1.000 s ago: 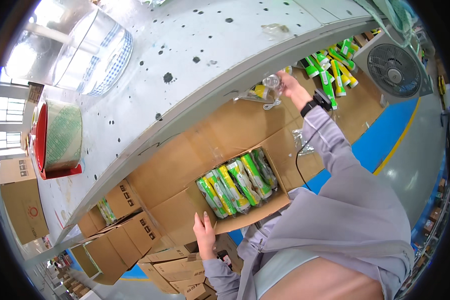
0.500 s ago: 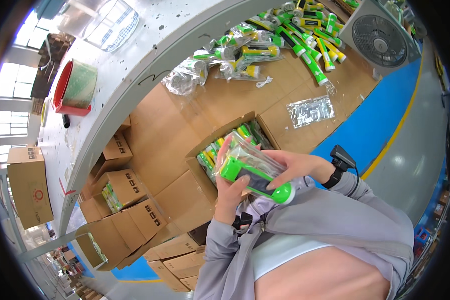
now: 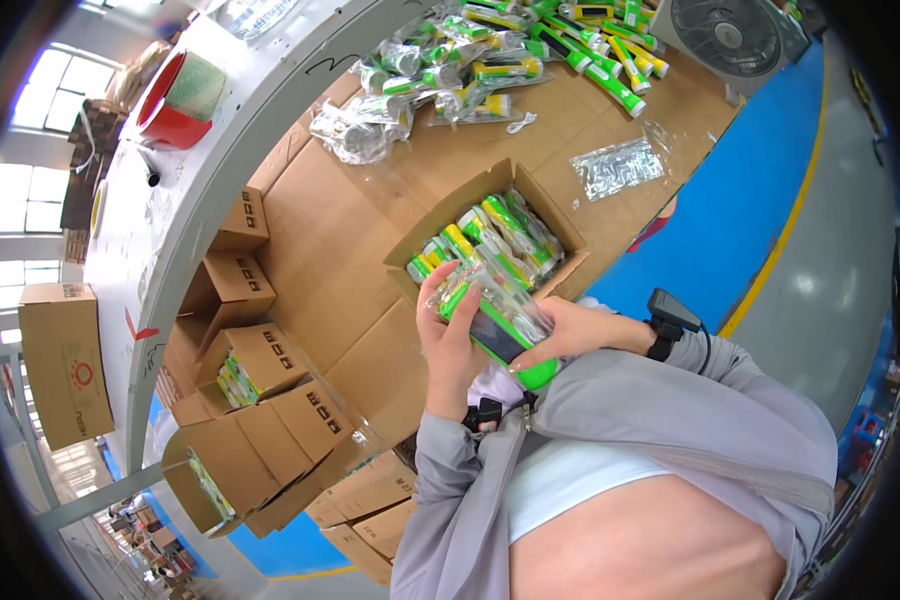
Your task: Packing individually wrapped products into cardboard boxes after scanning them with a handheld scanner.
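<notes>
A green flashlight (image 3: 497, 332) with a dark panel along its side is held between my two hands, clear plastic film around its upper part. My left hand (image 3: 452, 345) grips its upper left side, thumb along the body. My right hand (image 3: 576, 334) closes on its lower right side and pinches film there. Just beyond the hands, an open carton (image 3: 438, 222) holds several bagged green and yellow flashlights (image 3: 490, 235). My left fingertips overlap the carton's near edge in view; whether they touch it I cannot tell.
A heap of flashlights (image 3: 490, 70), many bagged, lies at the far side of the cardboard-covered surface (image 3: 340, 250). Nearby are an empty-looking clear bag (image 3: 617, 168) and a fan (image 3: 727, 36). Cartons (image 3: 260, 360) stand at left, below a white table (image 3: 232, 135) bearing a tape roll (image 3: 180, 100).
The view has shifted, and more of the carton's contents now shows beyond my hands. The flashlight sits lower relative to the carton, still held by both hands.
</notes>
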The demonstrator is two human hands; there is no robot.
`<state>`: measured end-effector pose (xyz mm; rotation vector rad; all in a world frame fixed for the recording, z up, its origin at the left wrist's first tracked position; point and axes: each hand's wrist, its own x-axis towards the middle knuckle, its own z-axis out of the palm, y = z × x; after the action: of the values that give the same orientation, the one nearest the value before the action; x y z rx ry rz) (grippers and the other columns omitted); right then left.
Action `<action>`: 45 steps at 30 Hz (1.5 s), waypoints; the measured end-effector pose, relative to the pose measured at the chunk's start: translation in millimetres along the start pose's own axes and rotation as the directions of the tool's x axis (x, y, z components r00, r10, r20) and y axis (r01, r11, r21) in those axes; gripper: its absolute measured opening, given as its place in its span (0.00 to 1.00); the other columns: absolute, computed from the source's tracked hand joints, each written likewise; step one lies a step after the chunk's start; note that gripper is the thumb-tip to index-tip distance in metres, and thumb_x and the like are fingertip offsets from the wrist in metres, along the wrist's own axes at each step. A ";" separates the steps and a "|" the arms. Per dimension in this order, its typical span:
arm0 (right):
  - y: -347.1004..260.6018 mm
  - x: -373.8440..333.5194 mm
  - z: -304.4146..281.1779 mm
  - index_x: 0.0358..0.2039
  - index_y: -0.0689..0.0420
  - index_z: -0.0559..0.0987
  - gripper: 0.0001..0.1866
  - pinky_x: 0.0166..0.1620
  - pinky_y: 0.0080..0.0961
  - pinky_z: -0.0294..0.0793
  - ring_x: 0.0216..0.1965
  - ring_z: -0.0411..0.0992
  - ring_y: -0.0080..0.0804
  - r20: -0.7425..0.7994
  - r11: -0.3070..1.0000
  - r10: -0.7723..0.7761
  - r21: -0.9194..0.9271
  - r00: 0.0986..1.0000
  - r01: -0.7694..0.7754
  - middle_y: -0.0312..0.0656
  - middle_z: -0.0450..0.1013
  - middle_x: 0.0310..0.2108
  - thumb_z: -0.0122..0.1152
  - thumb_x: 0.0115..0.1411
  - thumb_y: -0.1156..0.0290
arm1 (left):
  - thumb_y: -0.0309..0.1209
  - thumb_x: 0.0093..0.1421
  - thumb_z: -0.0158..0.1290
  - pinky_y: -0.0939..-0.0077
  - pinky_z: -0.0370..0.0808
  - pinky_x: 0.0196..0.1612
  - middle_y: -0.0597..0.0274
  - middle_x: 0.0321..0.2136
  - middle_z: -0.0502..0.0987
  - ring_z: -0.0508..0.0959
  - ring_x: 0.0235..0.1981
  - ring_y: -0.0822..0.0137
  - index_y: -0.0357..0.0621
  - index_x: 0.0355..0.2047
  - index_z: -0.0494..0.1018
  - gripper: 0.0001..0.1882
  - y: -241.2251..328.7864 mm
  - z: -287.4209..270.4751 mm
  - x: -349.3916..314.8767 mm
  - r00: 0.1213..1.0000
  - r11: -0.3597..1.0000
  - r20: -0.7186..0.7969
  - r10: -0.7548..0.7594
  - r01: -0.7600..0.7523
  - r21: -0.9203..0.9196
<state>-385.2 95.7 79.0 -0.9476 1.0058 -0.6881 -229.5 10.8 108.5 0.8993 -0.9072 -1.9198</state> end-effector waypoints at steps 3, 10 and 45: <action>13.6 1.3 15.2 0.47 0.61 0.69 0.31 0.37 0.20 0.67 0.34 0.66 0.21 -0.132 0.994 -0.091 0.041 0.987 0.097 0.38 0.71 0.34 0.70 0.48 0.59 | 0.22 0.58 0.52 0.77 0.74 0.42 0.54 0.39 0.74 0.76 0.40 0.69 0.37 0.48 0.62 0.18 -2.3 -7.8 -0.5 0.999 0.999 -0.025 0.041 -0.040 0.028; 8.4 1.2 46.2 0.54 0.70 0.59 0.43 0.41 0.32 0.68 0.40 0.67 0.44 -0.348 0.622 -0.622 -0.764 0.702 0.171 0.53 0.66 0.38 0.68 0.45 0.56 | 0.28 0.60 0.52 0.78 0.73 0.40 0.56 0.39 0.72 0.74 0.38 0.71 0.39 0.47 0.60 0.17 -30.9 -26.2 11.1 0.952 0.980 -0.253 0.172 -0.138 0.146; -31.2 72.0 -91.7 0.27 0.71 0.76 0.16 0.38 0.40 0.74 0.34 0.74 0.55 -0.599 0.340 -0.051 -0.763 0.799 -0.550 0.63 0.73 0.28 0.54 0.44 0.69 | 0.23 0.49 0.45 0.60 0.69 0.47 0.51 0.38 0.75 0.73 0.46 0.54 0.39 0.43 0.71 0.19 -64.7 5.3 112.4 0.446 -0.031 0.722 -0.528 -0.860 0.509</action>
<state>-442.7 -8.5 59.0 -1.5502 2.1494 0.0265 -304.2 -59.4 28.8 0.0544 -3.2535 -0.7655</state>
